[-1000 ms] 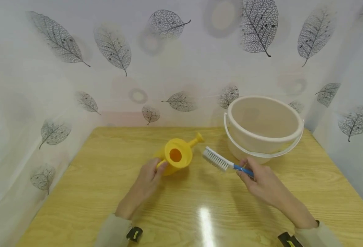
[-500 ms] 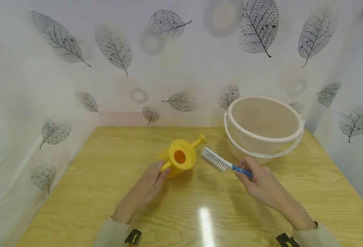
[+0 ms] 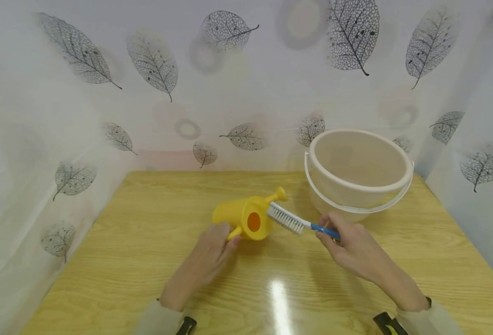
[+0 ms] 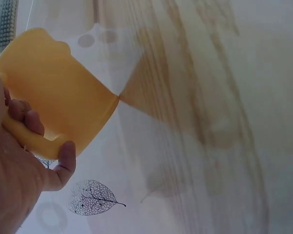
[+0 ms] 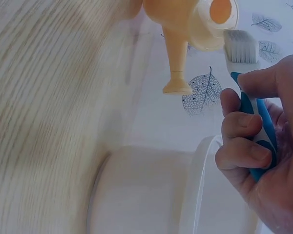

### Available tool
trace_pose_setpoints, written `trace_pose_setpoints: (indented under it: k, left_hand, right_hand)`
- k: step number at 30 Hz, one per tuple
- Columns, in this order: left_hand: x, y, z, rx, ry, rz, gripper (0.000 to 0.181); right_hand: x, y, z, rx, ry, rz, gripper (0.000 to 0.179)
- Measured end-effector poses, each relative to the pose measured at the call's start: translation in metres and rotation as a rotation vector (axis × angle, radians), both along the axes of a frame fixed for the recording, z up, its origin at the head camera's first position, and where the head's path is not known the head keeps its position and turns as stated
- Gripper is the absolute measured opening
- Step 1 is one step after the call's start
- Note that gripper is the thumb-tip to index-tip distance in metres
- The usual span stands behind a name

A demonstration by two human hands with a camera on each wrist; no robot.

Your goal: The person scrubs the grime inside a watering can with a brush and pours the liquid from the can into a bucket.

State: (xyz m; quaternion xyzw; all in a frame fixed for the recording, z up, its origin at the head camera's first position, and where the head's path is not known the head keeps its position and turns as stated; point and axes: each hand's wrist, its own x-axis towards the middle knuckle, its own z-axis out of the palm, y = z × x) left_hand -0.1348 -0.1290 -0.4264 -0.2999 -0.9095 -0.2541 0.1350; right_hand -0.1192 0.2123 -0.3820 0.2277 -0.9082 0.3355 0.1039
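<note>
A yellow watering can (image 3: 233, 210) is tilted, its round opening turned toward the head camera and its spout toward the bucket. My left hand (image 3: 212, 253) grips its handle; in the left wrist view the fingers (image 4: 33, 122) curl round that handle, and the can's bottom edge meets the wooden table. My right hand (image 3: 353, 244) holds a scrubbing brush (image 3: 288, 219) by its blue handle, bristles pointing down. The brush's white head lies right beside the can's opening; whether they touch I cannot tell. In the right wrist view the fingers (image 5: 241, 124) wrap the brush handle.
A white bucket (image 3: 338, 197) with its handle hanging at the front stands at the back right of the wooden table (image 3: 145, 204), just beyond my right hand. White sheeting (image 3: 238, 83) with printed leaves surrounds the table's back and sides.
The watering can has tipped further over and shifted right and toward me with my left hand. The brush has moved slightly left, closer to the can's opening.
</note>
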Motion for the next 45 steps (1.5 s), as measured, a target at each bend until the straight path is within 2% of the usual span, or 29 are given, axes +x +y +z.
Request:
trace_pose_setpoints:
  k: [4, 9, 13, 21, 32, 37, 45]
  left_hand:
    - [0.005, 0.001, 0.001, -0.041, -0.056, 0.068, 0.019]
    - [0.006, 0.003, 0.0, -0.043, -0.021, 0.064, 0.02]
    - [0.006, 0.004, -0.001, -0.05, -0.006, 0.057, 0.021]
    - [0.007, 0.005, 0.0, -0.106, 0.015, 0.063, 0.02]
    - [0.007, 0.005, 0.001, -0.097, 0.029, 0.061, 0.021]
    - [0.006, 0.006, -0.001, -0.125, 0.051, 0.061, 0.021]
    - [0.005, 0.007, -0.002, -0.151, 0.077, 0.059, 0.021]
  right_hand:
    - [0.0, -0.003, 0.004, 0.044, -0.017, 0.0, 0.021]
    - [0.001, -0.008, 0.004, 0.111, -0.02, 0.006, 0.023]
    - [0.001, -0.011, 0.003, 0.123, -0.017, 0.009, 0.023]
    - [0.002, -0.015, 0.005, 0.137, 0.06, 0.016, 0.024]
    - [0.004, -0.017, 0.009, 0.169, 0.176, 0.052, 0.029]
    - [0.004, -0.023, 0.017, 0.178, 0.166, 0.077, 0.028]
    - [0.001, -0.033, 0.024, 0.226, 0.129, 0.072, 0.025]
